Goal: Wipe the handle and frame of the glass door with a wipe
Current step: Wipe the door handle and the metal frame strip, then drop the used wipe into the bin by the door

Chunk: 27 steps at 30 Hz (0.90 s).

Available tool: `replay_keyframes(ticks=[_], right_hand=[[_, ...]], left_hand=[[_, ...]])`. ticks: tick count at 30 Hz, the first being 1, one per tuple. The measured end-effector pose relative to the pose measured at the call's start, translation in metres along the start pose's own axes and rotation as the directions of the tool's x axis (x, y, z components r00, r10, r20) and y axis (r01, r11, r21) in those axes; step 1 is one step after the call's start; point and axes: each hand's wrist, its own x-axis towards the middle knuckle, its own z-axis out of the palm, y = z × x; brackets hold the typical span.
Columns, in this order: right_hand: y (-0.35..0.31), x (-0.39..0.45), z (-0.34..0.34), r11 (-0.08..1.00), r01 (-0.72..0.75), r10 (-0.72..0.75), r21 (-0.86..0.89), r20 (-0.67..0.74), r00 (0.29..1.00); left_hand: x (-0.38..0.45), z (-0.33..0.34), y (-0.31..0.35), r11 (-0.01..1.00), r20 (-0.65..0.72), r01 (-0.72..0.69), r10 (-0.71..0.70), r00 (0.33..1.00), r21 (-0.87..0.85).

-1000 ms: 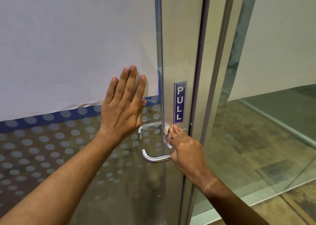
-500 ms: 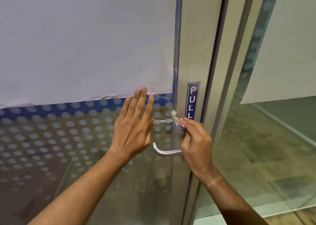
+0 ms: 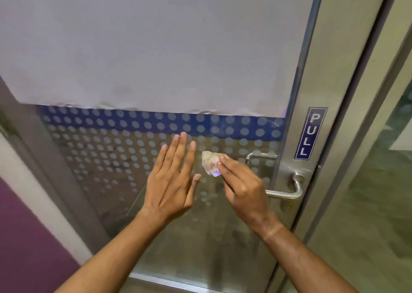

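The left hand (image 3: 172, 181) is held flat and spread, fingers straight, before the dotted glass door (image 3: 116, 159); contact with the pane cannot be told. A crumpled wipe (image 3: 209, 162) is pinched in the right hand (image 3: 242, 189), just left of the handle (image 3: 289, 193), whose inner end is hidden behind that hand. The frame (image 3: 330, 70) carries a PULL sign (image 3: 311, 133).

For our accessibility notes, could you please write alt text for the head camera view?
A right hand pinches a crumpled white wipe before a dotted glass door, left of its curved silver metal handle. The left hand is open with fingers spread beside it, and a blue PULL sign sits on the metal frame.
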Motion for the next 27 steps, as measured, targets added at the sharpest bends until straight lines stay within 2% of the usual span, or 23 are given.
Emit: replay_keyframes(ticks=[7, 13, 19, 27], right_hand=[[-0.055, 0.001, 0.049, 0.968, 0.158, -0.172, 0.196, 0.056, 0.984], [-0.117, 0.012, 0.092, 0.927, 0.168, -0.204, 0.335, 0.076, 0.976], [-0.194, 0.021, 0.142, 0.874, 0.198, -0.239, 0.444, 0.037, 0.97], [-0.29, 0.013, 0.212, 0.83, 0.165, -0.255, 0.532, 0.1, 0.962]], left_hand=[[-0.066, -0.034, -0.045, 0.989, 0.077, 0.104, -0.112, 0.991, 0.106], [-0.119, -0.071, -0.088, 0.951, 0.122, 0.256, -0.279, 0.953, 0.174], [-0.178, -0.1, -0.14, 0.897, 0.17, 0.368, -0.414, 0.894, 0.245], [-0.261, -0.124, -0.218, 0.84, 0.219, 0.459, -0.525, 0.822, 0.29]])
